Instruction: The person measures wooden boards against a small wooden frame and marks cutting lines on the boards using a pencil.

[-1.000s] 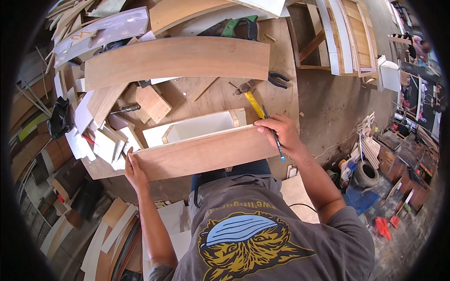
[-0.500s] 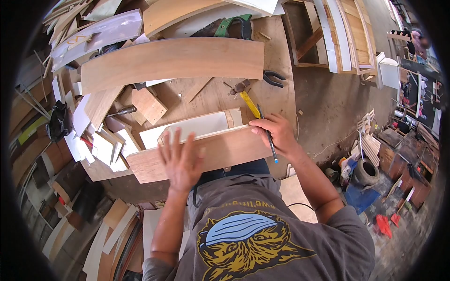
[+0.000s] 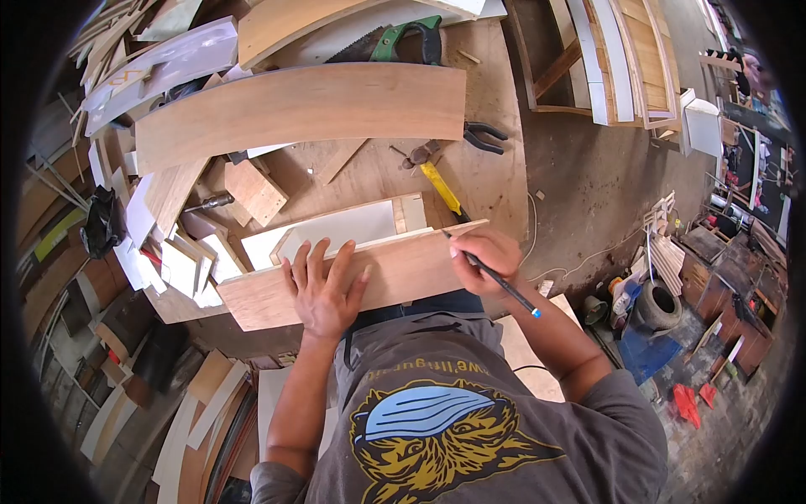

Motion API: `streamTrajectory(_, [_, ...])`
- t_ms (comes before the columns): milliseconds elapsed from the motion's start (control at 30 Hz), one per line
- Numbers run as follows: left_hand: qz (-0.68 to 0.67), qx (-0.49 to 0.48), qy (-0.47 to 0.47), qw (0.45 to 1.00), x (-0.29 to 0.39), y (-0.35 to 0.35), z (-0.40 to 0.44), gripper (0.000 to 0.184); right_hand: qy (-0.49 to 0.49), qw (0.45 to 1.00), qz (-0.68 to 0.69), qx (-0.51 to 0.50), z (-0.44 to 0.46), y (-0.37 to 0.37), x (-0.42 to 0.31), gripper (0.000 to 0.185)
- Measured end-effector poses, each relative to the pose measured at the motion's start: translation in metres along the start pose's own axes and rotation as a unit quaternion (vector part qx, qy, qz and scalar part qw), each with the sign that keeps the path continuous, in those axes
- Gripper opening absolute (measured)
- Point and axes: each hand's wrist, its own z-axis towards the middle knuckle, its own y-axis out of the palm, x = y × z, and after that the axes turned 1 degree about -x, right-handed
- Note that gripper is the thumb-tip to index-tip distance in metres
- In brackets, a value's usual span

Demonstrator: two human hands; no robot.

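Observation:
A wooden board (image 3: pixel 395 275) stands on edge close to my body, in front of a shallow piece with a white inside face (image 3: pixel 340 228). My left hand (image 3: pixel 326 290) lies on the board's left half with fingers spread, fingertips near its upper edge. A dark pencil (image 3: pixel 504 284) with a blue-and-white end is gripped in my right hand (image 3: pixel 487 259), its point at the board's upper edge near the right end. Just beyond lies a hammer (image 3: pixel 438 185) with a yellow handle, its grip end near the board.
A curved wooden panel (image 3: pixel 302 109) spans the back of the worktable (image 3: pixel 491 181). Behind it is a green-handled handsaw (image 3: pixel 407 42); pliers (image 3: pixel 484 137) lie at its right end. A screwdriver (image 3: pixel 210 202) and wood offcuts (image 3: pixel 254 191) crowd the left. A wooden frame (image 3: pixel 621 63) stands beyond.
My left hand has come to rest flat on the board. My right hand has turned the pencil from nearly upright to a writing slant, its point now at the board's edge.

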Motion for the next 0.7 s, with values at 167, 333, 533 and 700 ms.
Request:
streamTrajectory(167, [0.001,0.002,-0.001,1.0,0.001,-0.0008,0.0009,0.05,-0.028,0.999,0.015,-0.025,-0.0085,0.0062,0.0097,0.022])
streamTrajectory(333, [-0.001,0.007,-0.004,1.0,0.0013,0.0003,0.0008,0.048,-0.027,0.999,0.013,-0.03,-0.0075,0.0063,0.0111,0.02])
streamTrajectory(533, [-0.003,0.007,-0.003,1.0,0.0004,0.0007,0.0008,0.047,-0.017,0.999,0.011,-0.038,-0.0059,0.0059,0.0092,0.02])
streamTrajectory(700, [-0.005,0.008,-0.002,1.0,0.0004,0.0005,0.0008,0.047,-0.024,0.999,0.008,-0.039,-0.005,0.0054,0.0097,0.02])
